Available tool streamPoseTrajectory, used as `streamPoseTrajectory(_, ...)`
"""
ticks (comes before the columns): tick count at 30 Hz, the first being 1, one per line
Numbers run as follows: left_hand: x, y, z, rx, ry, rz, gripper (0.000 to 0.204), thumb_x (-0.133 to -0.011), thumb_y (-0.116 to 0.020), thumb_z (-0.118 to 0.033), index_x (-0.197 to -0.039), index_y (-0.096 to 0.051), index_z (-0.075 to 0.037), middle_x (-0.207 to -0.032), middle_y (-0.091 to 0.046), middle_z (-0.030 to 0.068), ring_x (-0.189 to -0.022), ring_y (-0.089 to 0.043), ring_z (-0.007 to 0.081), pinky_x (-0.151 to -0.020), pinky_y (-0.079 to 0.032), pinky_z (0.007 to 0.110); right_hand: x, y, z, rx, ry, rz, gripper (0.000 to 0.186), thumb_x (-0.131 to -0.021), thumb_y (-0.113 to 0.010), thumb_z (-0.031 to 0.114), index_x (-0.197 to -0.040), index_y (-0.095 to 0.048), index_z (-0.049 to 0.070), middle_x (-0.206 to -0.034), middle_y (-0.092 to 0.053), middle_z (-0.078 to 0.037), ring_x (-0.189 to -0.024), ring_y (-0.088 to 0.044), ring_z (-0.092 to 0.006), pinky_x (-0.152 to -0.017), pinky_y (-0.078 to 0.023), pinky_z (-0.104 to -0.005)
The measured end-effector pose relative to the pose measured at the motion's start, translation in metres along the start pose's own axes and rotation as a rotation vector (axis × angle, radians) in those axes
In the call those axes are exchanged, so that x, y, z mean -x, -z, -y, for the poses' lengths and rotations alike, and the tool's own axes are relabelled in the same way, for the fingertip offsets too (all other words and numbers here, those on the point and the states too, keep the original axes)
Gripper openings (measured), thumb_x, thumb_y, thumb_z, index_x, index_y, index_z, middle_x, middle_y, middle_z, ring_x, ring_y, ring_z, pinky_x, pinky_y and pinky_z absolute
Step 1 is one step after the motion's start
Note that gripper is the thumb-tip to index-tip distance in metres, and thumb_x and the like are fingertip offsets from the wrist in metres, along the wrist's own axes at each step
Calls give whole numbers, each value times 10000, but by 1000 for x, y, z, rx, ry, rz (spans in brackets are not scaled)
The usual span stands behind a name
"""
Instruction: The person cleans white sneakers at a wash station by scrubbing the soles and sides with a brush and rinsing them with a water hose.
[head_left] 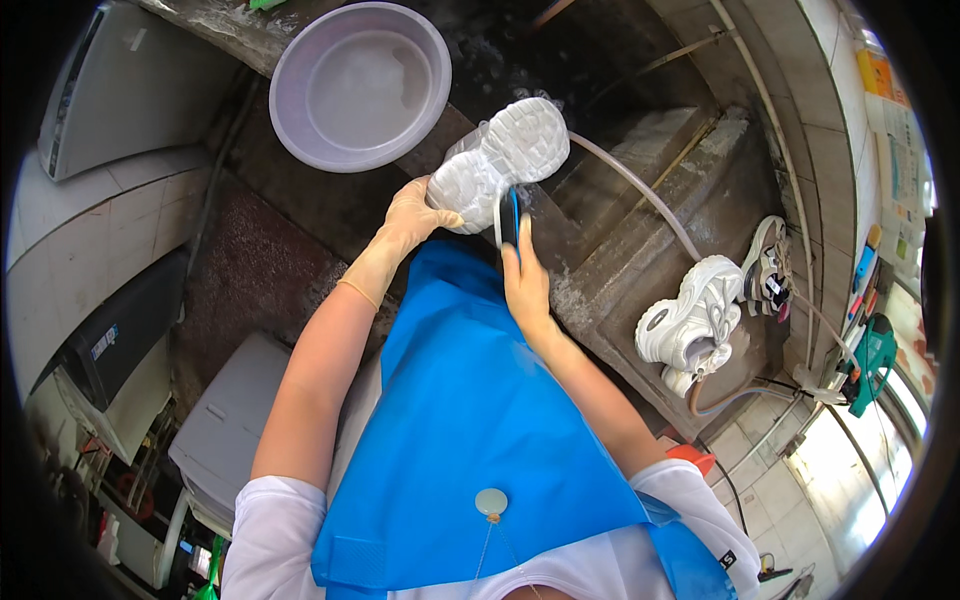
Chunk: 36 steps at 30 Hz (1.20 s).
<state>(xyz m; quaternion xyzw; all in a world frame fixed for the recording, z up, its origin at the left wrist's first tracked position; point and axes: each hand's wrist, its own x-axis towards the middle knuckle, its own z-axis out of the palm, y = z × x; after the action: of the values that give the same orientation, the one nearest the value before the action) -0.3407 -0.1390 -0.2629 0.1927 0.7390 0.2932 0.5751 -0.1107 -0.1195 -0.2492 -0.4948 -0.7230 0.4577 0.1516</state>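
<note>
A white shoe [530, 140] is held with its thick, ridged sole turned up, in front of my blue apron. My left hand [412, 215], in a thin pale glove, is closed around one end of the shoe, its thumb lying on the sole's edge. My right hand [526, 275] grips a brush [512, 212] with a blue and black back and white bristles. The bristle side faces the shoe and is close against its edge; whether it touches cannot be told. Some of the right fingers are hidden behind the brush.
A pale purple basin [284, 115] stands beyond my left hand. To the right, white sneakers [690, 325] and a grey-brown sneaker [768, 268] rest on the stone ledge. A pale hose [645, 190] runs from behind the held shoe to the ledge. A grey bin [228, 425] stands left.
</note>
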Motion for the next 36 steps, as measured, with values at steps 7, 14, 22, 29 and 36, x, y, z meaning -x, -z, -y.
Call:
streamPoseTrajectory(7,5,2,-14,-11,30,20,675,-628,-882,-51,-1238,-602,19,-1148,-699,143,-1074,-661,244,-971,-493,345,36,-16,-6,-121,-205,10,561,-1008,-499,182,-1519,-309,48,-1381,-520,-275,-1202,-591,-384,-956,-477,-392)
streamPoseTrajectory(14,4,0,-13,-31,40,13,682,-631,-879,-38,-1244,-589,29,-1151,-696,143,-1076,-658,239,-972,-492,340,-7,-20,31,-200,-233,-109,593,-1014,-508,186,-1526,-257,23,-1351,-524,-301,-1028,-649,-393,-843,-517,-364)
streamPoseTrajectory(22,-1,0,-19,-21,-10,79,661,-661,-873,-32,-1249,-580,40,-1113,-699,129,-1005,-669,208,-914,-528,330,-32,-32,11,-98,-15,-287,577,-1005,-528,147,-1516,-294,18,-979,-649,-261,-731,-591,-311,-729,-504,-369)
streamPoseTrajectory(29,2,3,-18,20,23,62,649,-652,-865,-31,-1235,-589,37,-1124,-701,150,-1057,-664,244,-971,-498,338,-14,-27,16,-150,-141,-155,577,-995,-541,177,-1516,-318,69,-1005,-639,-281,-772,-624,-419,-710,-524,-385)
streamPoseTrajectory(36,3,-1,-1,-19,-82,21,666,-639,-863,-44,-1244,-589,5,-1155,-683,152,-1085,-648,271,-967,-494,363,32,-19,8,6,-168,29,619,-991,-545,224,-1540,-286,106,-1153,-649,-265,-946,-683,-393,-785,-547,-401)
